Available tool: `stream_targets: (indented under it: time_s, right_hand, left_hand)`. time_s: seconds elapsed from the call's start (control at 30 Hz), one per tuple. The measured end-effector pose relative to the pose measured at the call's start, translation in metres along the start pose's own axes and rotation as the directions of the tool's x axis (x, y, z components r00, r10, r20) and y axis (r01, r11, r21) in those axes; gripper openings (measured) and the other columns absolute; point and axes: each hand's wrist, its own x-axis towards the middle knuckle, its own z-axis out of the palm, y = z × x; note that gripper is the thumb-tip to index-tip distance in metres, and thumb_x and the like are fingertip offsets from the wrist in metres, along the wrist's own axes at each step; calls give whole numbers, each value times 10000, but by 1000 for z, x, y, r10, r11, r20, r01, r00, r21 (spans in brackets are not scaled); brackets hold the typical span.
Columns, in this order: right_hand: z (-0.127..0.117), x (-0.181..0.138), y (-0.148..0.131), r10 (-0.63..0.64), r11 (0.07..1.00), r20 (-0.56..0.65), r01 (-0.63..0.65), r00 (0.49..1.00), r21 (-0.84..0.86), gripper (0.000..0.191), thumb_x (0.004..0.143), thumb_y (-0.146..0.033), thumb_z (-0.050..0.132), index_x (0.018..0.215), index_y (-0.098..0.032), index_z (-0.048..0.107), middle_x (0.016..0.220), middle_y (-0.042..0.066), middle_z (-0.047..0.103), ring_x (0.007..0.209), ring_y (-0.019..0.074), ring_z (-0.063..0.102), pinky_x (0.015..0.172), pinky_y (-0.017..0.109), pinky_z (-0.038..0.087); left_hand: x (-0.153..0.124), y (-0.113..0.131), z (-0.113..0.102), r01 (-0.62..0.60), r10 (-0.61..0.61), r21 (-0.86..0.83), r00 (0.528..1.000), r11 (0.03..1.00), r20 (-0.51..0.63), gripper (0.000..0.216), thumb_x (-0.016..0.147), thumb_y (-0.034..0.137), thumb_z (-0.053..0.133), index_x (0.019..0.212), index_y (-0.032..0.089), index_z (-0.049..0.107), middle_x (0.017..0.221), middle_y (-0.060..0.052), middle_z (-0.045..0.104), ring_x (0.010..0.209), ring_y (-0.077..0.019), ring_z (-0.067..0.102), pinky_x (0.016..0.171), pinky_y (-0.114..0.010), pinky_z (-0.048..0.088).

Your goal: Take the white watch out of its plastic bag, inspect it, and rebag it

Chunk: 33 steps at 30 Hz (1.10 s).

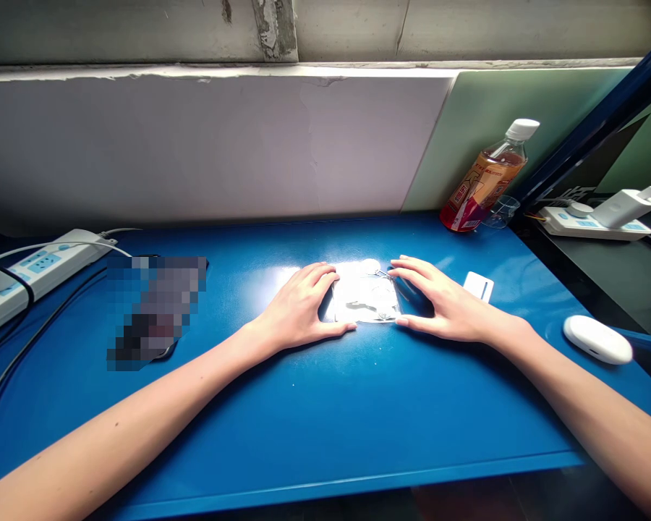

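Note:
A small clear plastic packet (366,293) lies flat on the blue tabletop, bright with glare. Something thin and silvery shows inside it, too washed out to name. At its left edge rests my left hand (307,304), thumb and fingers spread apart along the side. My right hand (434,297) is at the opposite edge, its fingers also apart, with the fingertips at the packet's upper right corner and the thumb near the lower right one. Neither hand is closed around the packet. A small white card-like piece (478,286) lies partly behind my right wrist.
A phone (166,304), partly blurred out, and a white power strip (48,264) with cables lie at the left. A drink bottle (488,177) stands at the back right beside a clear plastic cup (503,211). A white rounded case (597,339) sits near the right edge.

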Motion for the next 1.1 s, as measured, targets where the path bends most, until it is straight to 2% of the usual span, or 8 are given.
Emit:
stream_targets:
  time_s: [0.43, 0.63, 0.73, 0.87, 0.93, 1.0, 1.1]
  right_hand:
    - [2, 0, 2, -21, 1000, 8, 21, 1000, -15, 739, 907, -564, 609, 1509, -178, 424, 1577, 194, 405, 1490, 392, 314, 1172, 597, 363]
    - [-1, -1, 1, -23, 999, 5, 23, 1000, -22, 749, 924, -555, 590, 1540, -180, 384, 1588, 209, 386, 1488, 394, 320, 1160, 628, 359]
    - [-4, -1, 0, -74, 997, -30, 75, 997, 6, 770, 883, -549, 656, 1530, -214, 407, 1576, 185, 413, 1451, 389, 388, 1134, 597, 411]
    - [-2, 0, -3, -195, 977, -120, 203, 973, 58, 393, 959, -329, 593, 1349, -282, 622, 1347, 116, 659, 1206, 300, 641, 998, 476, 546]
    - [1, 1, -6, -209, 966, -204, 235, 956, 109, 307, 980, -252, 544, 1250, -275, 689, 1195, 101, 739, 1053, 262, 710, 896, 423, 588]
    - [4, 2, -10, -161, 954, -289, 224, 944, 201, 246, 973, -239, 564, 1158, -246, 727, 1087, 95, 774, 958, 243, 737, 815, 376, 607]
    - [5, 2, -16, -5, 933, -366, 136, 930, 334, 152, 940, -248, 631, 1041, -217, 740, 948, 69, 794, 814, 215, 750, 727, 326, 617]
  left_hand:
    - [-1, 0, -1, -26, 26, -8, 1000, 1000, -1, 888, 756, 731, 690, 1371, 110, 534, 1482, -235, 485, 1361, -388, 474, 1129, -534, 412]
    - [-1, -1, 0, -24, 23, 29, 1000, 999, 18, 770, 847, 682, 622, 1352, 104, 559, 1454, -235, 514, 1350, -390, 481, 1118, -543, 416]
    - [-1, -2, 0, -47, 47, 35, 999, 998, 16, 684, 907, 642, 566, 1346, 117, 569, 1443, -226, 526, 1352, -383, 481, 1115, -537, 418]
    - [-1, -5, -1, -132, 131, -37, 991, 991, -27, 524, 976, 567, 489, 1234, 139, 648, 1364, -197, 597, 1311, -354, 526, 1087, -499, 449]
    - [-2, -7, -2, -175, 170, -86, 984, 981, -61, 459, 1002, 530, 451, 1144, 164, 688, 1311, -173, 636, 1275, -335, 559, 1059, -487, 473]
    - [-3, -8, -2, -195, 184, -108, 978, 975, -98, 428, 1016, 498, 432, 1112, 173, 693, 1286, -164, 653, 1233, -326, 592, 1025, -490, 495]
    - [-5, -8, -1, -191, 173, -98, 971, 977, -167, 431, 998, 473, 491, 1270, 158, 603, 1326, -184, 625, 1218, -323, 606, 1010, -483, 513]
